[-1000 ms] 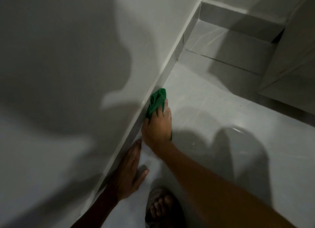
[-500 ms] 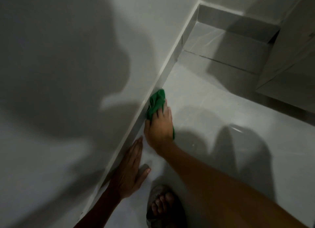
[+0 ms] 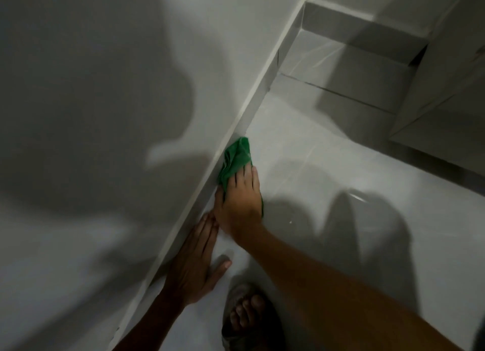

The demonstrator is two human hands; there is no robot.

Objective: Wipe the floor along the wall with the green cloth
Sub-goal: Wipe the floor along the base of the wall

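Your right hand [image 3: 240, 206] is down flat on the green cloth [image 3: 236, 157], palm pressing it to the floor [image 3: 328, 193], right where the tiles meet the wall [image 3: 131, 88]. Your fingers [image 3: 248, 178] lie stretched out over the cloth rather than curled round it: spread and pressing, not pinching. Most of the cloth bunches out ahead of your fingertips, its left edge touching the grey skirting [image 3: 204, 193] at the foot of the wall, and a thin green strip peeks out under the outer edge of your hand.

Your left hand [image 3: 195, 264] sits just behind the right, palm on the floor, fingers straight and together, running alongside the skirting, thumb splayed out to the side. It holds nothing; its fingertips reach almost to the heel of your right hand, and I can't tell whether they touch.

Behind both hands, your foot [image 3: 246, 316] in a sandal rests on the tiles, toes towards the cloth. Ahead of your fingers the skirting runs on to a corner, where a low tiled step [image 3: 349, 70] crosses the floor. Off to the right of your fingers a pale cabinet side [image 3: 446, 93] stands. Shadows of your head and arms fall across wall and floor.
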